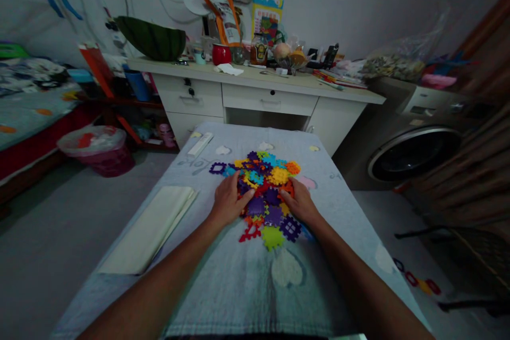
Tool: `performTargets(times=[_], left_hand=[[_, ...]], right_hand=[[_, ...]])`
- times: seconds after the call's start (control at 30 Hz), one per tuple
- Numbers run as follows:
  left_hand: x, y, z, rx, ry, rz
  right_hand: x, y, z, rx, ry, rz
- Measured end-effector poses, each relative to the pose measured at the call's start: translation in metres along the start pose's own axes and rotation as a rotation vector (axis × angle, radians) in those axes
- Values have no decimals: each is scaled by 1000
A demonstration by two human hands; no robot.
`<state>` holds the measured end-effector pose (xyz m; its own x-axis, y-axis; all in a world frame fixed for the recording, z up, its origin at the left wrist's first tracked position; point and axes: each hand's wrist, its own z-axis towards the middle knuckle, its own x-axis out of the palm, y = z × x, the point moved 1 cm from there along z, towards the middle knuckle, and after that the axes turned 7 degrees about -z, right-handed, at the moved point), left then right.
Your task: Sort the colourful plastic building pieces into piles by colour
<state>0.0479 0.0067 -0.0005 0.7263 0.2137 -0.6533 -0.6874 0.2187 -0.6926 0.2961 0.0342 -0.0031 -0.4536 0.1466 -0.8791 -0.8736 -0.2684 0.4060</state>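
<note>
A heap of coloured plastic interlocking pieces with toothed edges (257, 207) lies on the cloth-covered table. Purple, yellow, red, orange, blue and green ones overlap, some shaped like gears or frames. My left hand (231, 199) rests against the heap's left side, thumb spread from the fingers. On the opposite side, my right hand (300, 202) touches the orange and red pieces, its thumb pointing inward. Both hands look open around the heap; some fingertips are hidden among the pieces. A lime-green piece (273, 237) and a dark purple window-like piece (291, 228) lie at the near edge.
A folded pale cloth or paper (149, 228) lies left on the table, with a white narrow box (200, 144) beyond. Behind stands a cluttered white desk (271, 100). A washing machine (414, 143) is at right, a lined pink bin (99, 151) at left. Several loose pieces (412, 279) lie on the floor.
</note>
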Motion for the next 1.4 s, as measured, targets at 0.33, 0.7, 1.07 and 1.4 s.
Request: performTargets(times=[0.33,0.7,1.07,1.4], left_hand=[[9,-13,12,-4,26,-127],[2,-2,4,-12,-77,-105],[-25,-11,-48,81,363,58],[-29,-6,-28,105,178,-32]], right_hand=[[-5,24,20,-116,3,226],[-25,75,43,-486,75,436],[-3,42,82,-119,151,50],[-6,60,80,-175,262,210]])
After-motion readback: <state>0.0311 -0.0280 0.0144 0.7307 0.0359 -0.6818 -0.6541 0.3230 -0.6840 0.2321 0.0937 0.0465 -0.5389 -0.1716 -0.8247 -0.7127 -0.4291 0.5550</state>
